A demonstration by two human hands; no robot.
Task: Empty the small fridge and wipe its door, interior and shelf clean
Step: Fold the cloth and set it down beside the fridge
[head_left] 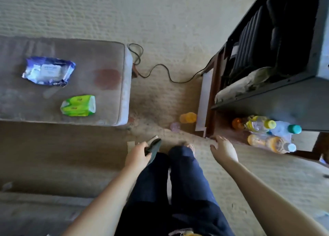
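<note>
While beside the fridge (277,102), orange-filled bottles (267,143).

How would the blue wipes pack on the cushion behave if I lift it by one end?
The blue wipes pack looks crumpled and soft, so it would probably sag rather than stay stiff. Its glossy film may feel slippery. Lying flat on the cushion, it seems unlikely to roll.

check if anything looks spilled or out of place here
A reddish-brown stain marks the grey cushion top, like an old spill. An orange plastic bottle sits on the beige carpet, apart from the bottle cluster.
</note>
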